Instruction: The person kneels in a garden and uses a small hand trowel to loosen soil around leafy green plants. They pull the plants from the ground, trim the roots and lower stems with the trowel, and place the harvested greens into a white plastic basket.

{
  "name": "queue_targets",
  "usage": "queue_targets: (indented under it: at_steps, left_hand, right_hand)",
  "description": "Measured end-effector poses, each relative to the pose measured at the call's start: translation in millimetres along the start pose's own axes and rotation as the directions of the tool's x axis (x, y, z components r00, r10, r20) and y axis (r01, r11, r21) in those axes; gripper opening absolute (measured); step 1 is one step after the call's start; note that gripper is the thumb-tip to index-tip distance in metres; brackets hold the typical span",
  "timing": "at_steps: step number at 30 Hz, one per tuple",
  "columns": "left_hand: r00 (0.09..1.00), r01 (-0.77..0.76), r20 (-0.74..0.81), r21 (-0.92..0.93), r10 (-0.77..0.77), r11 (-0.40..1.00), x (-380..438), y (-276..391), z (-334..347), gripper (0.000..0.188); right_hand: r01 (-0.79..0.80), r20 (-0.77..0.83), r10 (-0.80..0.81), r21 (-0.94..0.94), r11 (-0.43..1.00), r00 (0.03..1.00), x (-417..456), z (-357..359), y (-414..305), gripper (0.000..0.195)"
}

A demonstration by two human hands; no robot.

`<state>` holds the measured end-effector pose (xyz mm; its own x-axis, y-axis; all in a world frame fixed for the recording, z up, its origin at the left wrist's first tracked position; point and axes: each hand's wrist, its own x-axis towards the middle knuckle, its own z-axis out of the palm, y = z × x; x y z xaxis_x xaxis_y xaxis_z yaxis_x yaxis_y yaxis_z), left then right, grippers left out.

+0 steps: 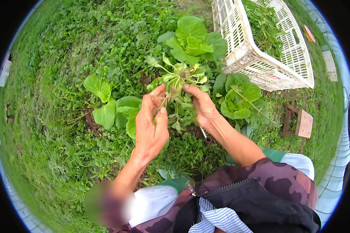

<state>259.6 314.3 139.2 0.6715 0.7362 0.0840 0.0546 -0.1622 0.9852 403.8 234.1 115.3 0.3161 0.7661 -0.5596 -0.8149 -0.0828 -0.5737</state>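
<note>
My right hand (203,102) grips an uprooted leafy plant (183,76), its root end turned up toward me and its leaves spread around it. Close beside it, my left hand (151,119) pinches a thin stem (164,102) between thumb and fingers at the plant's lower side. Limp greens hang between the two hands. Broad-leaved green heads (192,43) grow just beyond them, with another head (236,96) to the right of my right hand. A partly hidden tool with a hollow metal handle (207,140) lies below my right wrist.
A white slatted plastic crate (236,32) holding loose greens (264,29) stands at upper right. A small wooden stool (304,123) is at right. Low weeds (61,72) cover the soil on the left, around a young leafy plant (105,113). Translucent sheeting (332,186) borders the plot.
</note>
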Motion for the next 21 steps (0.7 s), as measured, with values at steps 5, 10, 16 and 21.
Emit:
queue_targets:
  at_steps: [5,10,16,21]
  left_hand:
    - [0.990,0.039,0.130,0.073,-0.048,0.997,-5.1,9.4,-6.2,0.009]
    - [0.955,-0.221,0.262,0.308,0.140,0.926,-6.6,19.9,-8.9,0.015]
    - [0.921,-0.066,0.389,0.163,-0.002,0.984,-34.8,41.7,-86.2,0.012]
    - [0.541,0.289,0.337,0.786,-0.771,0.546,-112.7,57.3,-172.0,0.020]
  right_hand:
    - [0.169,0.337,-0.093,-0.205,0.964,0.937,8.5,-9.2,3.4,0.059]
    - [0.001,0.202,0.015,-0.078,0.997,0.979,15.2,6.7,0.7,0.038]
    - [0.120,0.168,-0.122,0.024,0.993,0.978,21.0,-25.4,-47.4,0.037]
    - [0.227,0.345,-0.189,-0.072,0.971,0.920,13.8,-49.7,-66.6,0.039]
